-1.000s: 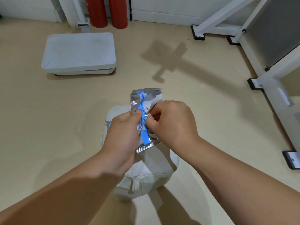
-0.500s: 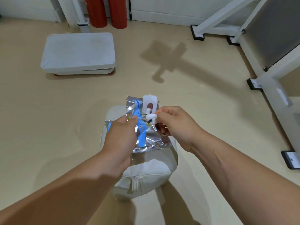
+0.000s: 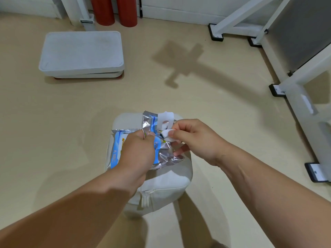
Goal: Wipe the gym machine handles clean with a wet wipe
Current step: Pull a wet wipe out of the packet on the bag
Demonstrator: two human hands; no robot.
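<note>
Smooth beige floor (image 3: pixel 53 113) surrounds a padded white stool (image 3: pixel 166 187); above it my left hand (image 3: pixel 138 151) grips the crinkled foil wipe pack (image 3: pixel 164 154), right hand (image 3: pixel 195 138) fingers pinching a white wet wipe (image 3: pixel 167 135).

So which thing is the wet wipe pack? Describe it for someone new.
Find the pale cushioned stool at centre floor. Above it, the left hand holds the crinkled silver-and-blue foil pack, the only shiny thing, its white flap lifted.

Beige floor (image 3: pixel 53 111), items as I see them:
White step platform (image 3: pixel 81 52), cushioned stool (image 3: pixel 161 187), white machine frame (image 3: pixel 295 90), two red cylinders (image 3: pixel 116 11).
</note>
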